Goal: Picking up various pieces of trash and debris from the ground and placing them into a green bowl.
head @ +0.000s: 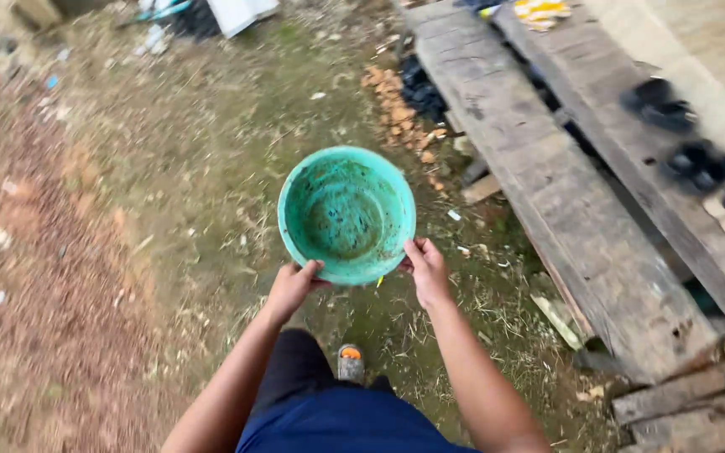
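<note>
The step in hand looks like carrying; a green bowl (346,214), stained dark inside and seemingly empty, is held out in front, level, above the grassy ground (211,168); the left hand (293,287) grips its rim at 7 o'clock, the right hand (426,270) at 4 o'clock; wooden planks (547,193) lie at 2 o'clock; any next move calls for keeping both grips firm and sure footing.

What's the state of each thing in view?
Basin: empty, stained inside, held tilted above the ground.
Left hand: grips the basin's near rim.
Right hand: grips the basin's near rim.
Planks: weathered, lying flat.
Sandals: lying on the planks.
Ground: patchy grass, littered with scraps.
</note>
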